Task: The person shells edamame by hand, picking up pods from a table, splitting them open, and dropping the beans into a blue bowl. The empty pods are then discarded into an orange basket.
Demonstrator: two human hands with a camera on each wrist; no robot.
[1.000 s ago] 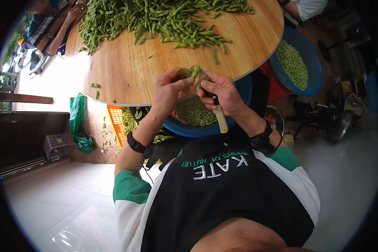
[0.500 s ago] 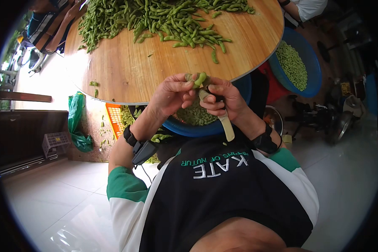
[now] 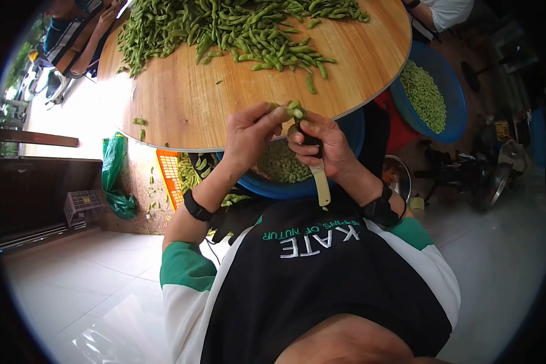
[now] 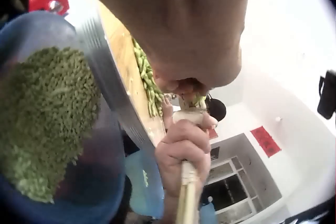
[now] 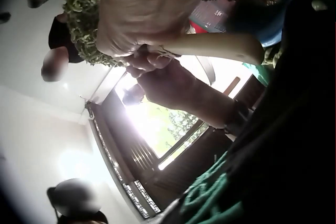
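Between the fingertips of both hands, over the table's near edge, is a green pod (image 3: 295, 111). My left hand (image 3: 250, 133) pinches it with thumb and forefinger. My right hand (image 3: 326, 144) has its fingers curled round a tool with a pale handle (image 3: 321, 185), which points down toward the shirt; its working end is hidden at the fingers. In the left wrist view the right hand (image 4: 184, 153) grips this handle (image 4: 188, 198). Below the hands, a blue basin (image 3: 267, 191) holds shelled green beans (image 3: 291, 164).
A big heap of pods (image 3: 224, 30) covers the far side of the round wooden table (image 3: 188, 109). At the right stands another blue basin (image 3: 458, 121) of beans. An orange crate (image 3: 168, 176) and a green bag (image 3: 116, 176) are at the left. Other people sit at the far table edge.
My left hand has drawn in closer to the right fingertips, and the pod has shifted slightly right. The pale handle has swung a little left since half a second ago.
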